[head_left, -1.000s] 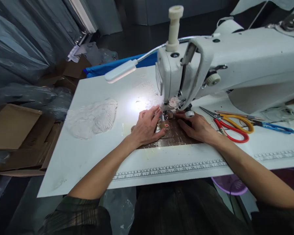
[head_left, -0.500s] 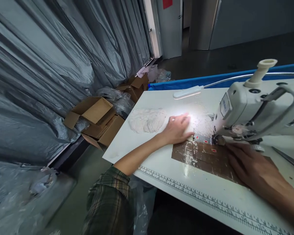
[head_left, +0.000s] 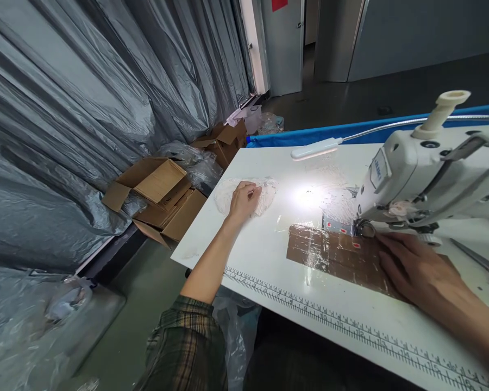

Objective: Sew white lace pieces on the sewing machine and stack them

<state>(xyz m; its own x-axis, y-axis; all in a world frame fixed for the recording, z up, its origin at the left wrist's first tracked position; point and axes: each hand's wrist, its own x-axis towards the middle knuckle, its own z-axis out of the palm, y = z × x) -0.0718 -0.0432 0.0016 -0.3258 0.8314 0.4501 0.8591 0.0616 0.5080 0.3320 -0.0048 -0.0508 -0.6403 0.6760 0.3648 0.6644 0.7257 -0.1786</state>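
Note:
My left hand (head_left: 244,202) is over a white lace piece (head_left: 265,200) on the left of the table. Its fingers are curled together in a pinch, and whether lace is between the fingertips is hidden. My right hand (head_left: 415,263) lies flat on the brown tape-covered plate (head_left: 330,250), its fingers stretched out beside the presser foot (head_left: 356,228) of a white sewing machine (head_left: 395,168). More white lace (head_left: 340,206) spreads behind and left of the foot. A grey metal strip (head_left: 334,224) with red marks lies in front of that lace.
A lit lamp (head_left: 315,149) on a bendable neck shines on the white table (head_left: 212,244). Scissors (head_left: 476,258) lie right of the machine. A printed ruler (head_left: 293,304) runs along the front edge. Cardboard boxes (head_left: 163,190) and plastic bags stand left on the floor.
My left hand has moved left from beside the machine's lace to the separate lace piece, and its spread fingers have closed. The right hand stays almost where it was.

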